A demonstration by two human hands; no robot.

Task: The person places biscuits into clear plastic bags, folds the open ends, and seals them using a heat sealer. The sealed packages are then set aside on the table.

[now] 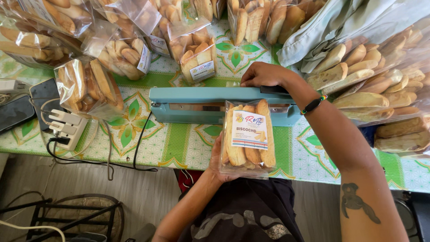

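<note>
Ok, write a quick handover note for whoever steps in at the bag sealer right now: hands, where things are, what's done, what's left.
Left hand: holds the clear bag of biscuits from below, its open top fed into the teal heat sealer.
Right hand: pressing down on the sealer's arm near its black handle.
Done: filled, labelled bags are piled at the back of the table and on the left.
Left: whether this bag's seal is finished cannot be told. Loose biscuits lie piled on the right.
Note: power strip and cables sit at the left table edge.
</note>
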